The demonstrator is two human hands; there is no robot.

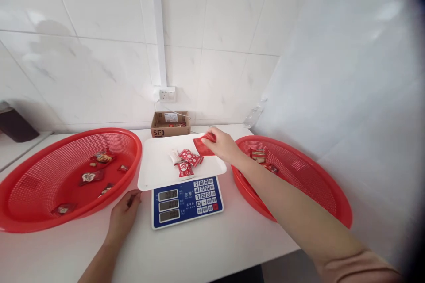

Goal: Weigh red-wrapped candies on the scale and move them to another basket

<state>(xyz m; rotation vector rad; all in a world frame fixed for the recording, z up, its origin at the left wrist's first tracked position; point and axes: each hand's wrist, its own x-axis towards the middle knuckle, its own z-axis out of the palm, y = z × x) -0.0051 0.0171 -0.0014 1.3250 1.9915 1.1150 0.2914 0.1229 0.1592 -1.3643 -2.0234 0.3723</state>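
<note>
My right hand (pixel 222 143) pinches a flat red packet (pixel 201 147) above the right side of the white tray (pixel 152 159) on a digital scale (pixel 187 201). Several small wrapped snack packets (pixel 186 169), red and white, lie together in the middle of the tray. Down by the tray's front left corner, my left hand (pixel 124 212) rests on the table with its fingers curled in, and nothing shows in them. The scale's blue front panel has three displays on the left and a keypad on the right.
A large red plastic basket (pixel 76 210) with several scattered packets stands at the left. At the right, another red basket (pixel 318 172) holds a few packets, partly hidden by my forearm. Behind the tray, a cardboard box (pixel 171 131) sits against the tiled wall, below a socket (pixel 167 94).
</note>
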